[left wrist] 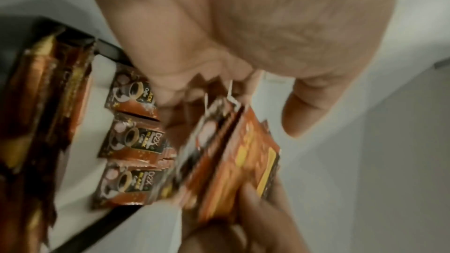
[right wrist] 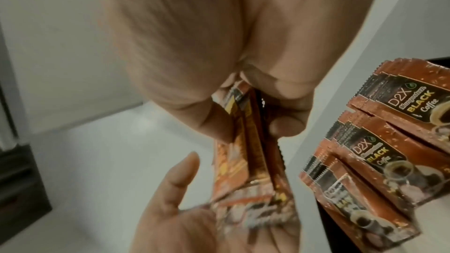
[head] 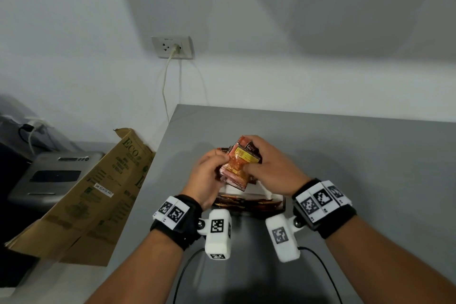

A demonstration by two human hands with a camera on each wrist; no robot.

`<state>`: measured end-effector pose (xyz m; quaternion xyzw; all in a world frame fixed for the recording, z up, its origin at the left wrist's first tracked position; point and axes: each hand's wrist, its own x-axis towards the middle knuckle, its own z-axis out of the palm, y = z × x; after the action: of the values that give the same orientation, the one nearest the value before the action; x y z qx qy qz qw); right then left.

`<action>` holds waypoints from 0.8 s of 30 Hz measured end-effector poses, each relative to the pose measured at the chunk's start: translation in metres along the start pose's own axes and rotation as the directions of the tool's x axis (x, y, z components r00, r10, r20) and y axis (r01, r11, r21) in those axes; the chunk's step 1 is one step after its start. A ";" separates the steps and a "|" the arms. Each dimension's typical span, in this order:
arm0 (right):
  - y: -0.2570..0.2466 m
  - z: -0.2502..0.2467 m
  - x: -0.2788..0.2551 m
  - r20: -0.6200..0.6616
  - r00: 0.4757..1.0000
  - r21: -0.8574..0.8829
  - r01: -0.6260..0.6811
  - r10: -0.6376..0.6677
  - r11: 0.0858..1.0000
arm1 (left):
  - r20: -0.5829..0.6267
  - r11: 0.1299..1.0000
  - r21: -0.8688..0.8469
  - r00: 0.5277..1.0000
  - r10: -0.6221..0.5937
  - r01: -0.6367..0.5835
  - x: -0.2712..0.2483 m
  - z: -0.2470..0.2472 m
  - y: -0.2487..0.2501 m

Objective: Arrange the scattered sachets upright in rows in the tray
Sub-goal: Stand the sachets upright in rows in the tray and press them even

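Note:
A stack of orange-brown coffee sachets (head: 238,166) is held between both hands just above the tray (head: 283,205). My left hand (head: 209,168) grips its left side with curled fingers, and my right hand (head: 266,165) pinches its right side. Seen from the left wrist, the stack (left wrist: 231,161) is blurred, with right-hand fingers (left wrist: 255,209) under it. The right wrist view has the stack (right wrist: 246,151) edge-on between thumb and fingers. Upright rows of sachets (left wrist: 136,141) stand in the black-rimmed tray (left wrist: 109,49); those rows (right wrist: 377,151) also fill the right wrist view's right side.
The grey table (head: 345,155) ends at a white wall behind. A flattened cardboard box (head: 98,192) leans at the table's left edge beside a grey machine (head: 54,175). A wall socket (head: 172,47) has a cable hanging down. Black camera cables (head: 320,269) trail near me.

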<state>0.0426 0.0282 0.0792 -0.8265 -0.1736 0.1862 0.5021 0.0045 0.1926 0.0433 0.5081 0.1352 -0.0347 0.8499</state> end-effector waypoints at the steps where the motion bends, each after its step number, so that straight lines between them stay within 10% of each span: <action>1: -0.002 -0.004 -0.001 0.025 0.999 0.043 -0.023 0.022 0.999 | 0.047 0.994 -0.071 0.996 -0.078 0.082 -0.002 0.003 0.004; 7: -0.015 -0.003 -0.007 0.153 0.987 -0.058 0.047 -0.038 0.997 | 0.260 0.914 -0.083 0.894 -0.365 0.397 -0.005 0.022 0.008; 16: -0.010 -0.006 -0.012 0.181 0.971 -0.557 0.231 -0.155 0.797 | 0.165 0.933 -0.099 0.930 -0.329 0.347 0.001 0.026 0.005; 24: -0.005 -0.004 -0.006 0.139 0.961 -0.572 0.276 -0.241 0.772 | 0.163 0.942 -0.069 0.935 -0.314 0.329 -0.002 0.034 0.006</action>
<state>0.0383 0.0245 0.0858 -0.9032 -0.3486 0.0765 0.2383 0.0103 0.1656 0.0643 0.4339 0.1536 -0.2049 0.8638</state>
